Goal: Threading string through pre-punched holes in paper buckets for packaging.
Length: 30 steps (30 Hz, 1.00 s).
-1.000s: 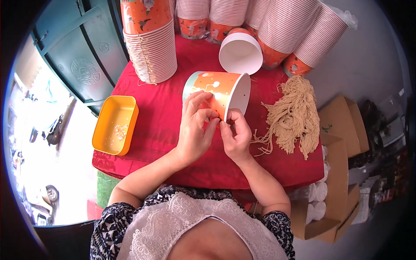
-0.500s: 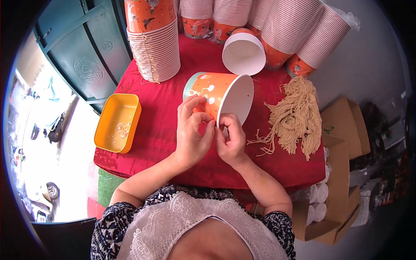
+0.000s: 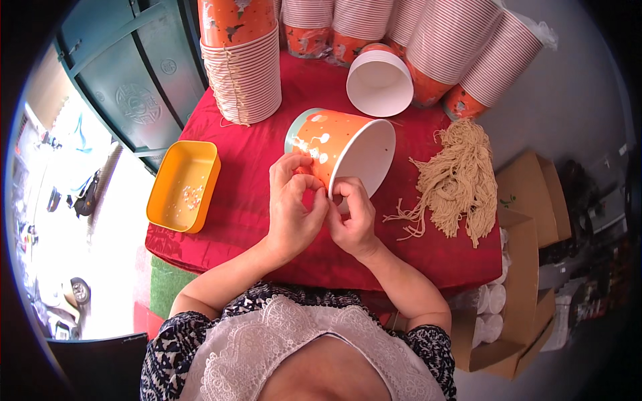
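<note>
An orange paper bucket [image 3: 334, 144] with a white inside lies tilted on its side on the red cloth [image 3: 254, 167], its mouth turned to the right. My left hand [image 3: 294, 207] grips its outer wall near the rim. My right hand [image 3: 353, 217] pinches the rim's lower edge, fingers curled over it. Both hands touch each other at the rim. Whether a string is between the fingers is hidden.
A bundle of tan strings [image 3: 458, 180] lies right of the bucket. An empty white-lined bucket [image 3: 379, 83] stands behind. Stacks of nested buckets [image 3: 242, 63] line the back. A yellow tray [image 3: 184, 186] with small bits sits left. Cardboard boxes [image 3: 525, 200] stand at the right.
The bucket has tipped and turned a little, its mouth now facing more to the right. Both hands stayed at its lower rim, fingers shifting slightly.
</note>
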Each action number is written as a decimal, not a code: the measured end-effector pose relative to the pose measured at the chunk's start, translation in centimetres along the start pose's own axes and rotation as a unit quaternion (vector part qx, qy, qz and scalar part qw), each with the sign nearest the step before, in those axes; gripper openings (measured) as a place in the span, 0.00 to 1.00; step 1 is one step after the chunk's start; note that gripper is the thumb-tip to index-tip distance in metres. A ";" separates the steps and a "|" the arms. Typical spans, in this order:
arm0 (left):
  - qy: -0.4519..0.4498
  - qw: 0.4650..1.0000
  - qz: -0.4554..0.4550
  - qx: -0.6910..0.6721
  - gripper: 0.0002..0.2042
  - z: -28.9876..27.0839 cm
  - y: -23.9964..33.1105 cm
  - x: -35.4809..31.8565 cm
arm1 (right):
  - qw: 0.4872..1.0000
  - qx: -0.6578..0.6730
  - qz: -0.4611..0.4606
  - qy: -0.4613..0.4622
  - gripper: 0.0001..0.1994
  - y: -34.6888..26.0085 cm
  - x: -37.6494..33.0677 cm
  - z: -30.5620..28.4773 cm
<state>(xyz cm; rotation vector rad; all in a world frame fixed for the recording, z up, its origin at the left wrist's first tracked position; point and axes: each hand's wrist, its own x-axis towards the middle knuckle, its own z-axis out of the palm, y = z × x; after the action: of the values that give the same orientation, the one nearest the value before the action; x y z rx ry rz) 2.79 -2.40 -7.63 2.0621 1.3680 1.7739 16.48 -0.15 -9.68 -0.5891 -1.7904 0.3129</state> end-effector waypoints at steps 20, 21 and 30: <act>-0.050 0.922 -0.159 0.349 0.03 -19.2 -9.2 2.8 | 0.959 -0.217 -0.169 -0.073 0.08 -2.8 3.6 -1.3; -0.068 0.913 -0.178 0.361 0.03 -19.9 -9.6 2.6 | 0.958 -0.214 -0.178 -0.073 0.08 -3.0 3.5 -1.1; -0.190 0.870 -0.241 0.386 0.07 -19.8 -10.8 3.1 | 0.978 -0.163 -0.120 -0.058 0.18 -4.5 2.0 -4.2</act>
<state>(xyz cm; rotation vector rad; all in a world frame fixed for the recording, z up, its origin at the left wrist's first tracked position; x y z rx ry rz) -19.90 -2.99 -5.40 1.9066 2.4057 0.6049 18.97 -3.19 -4.56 -0.5828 -2.0195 -0.1170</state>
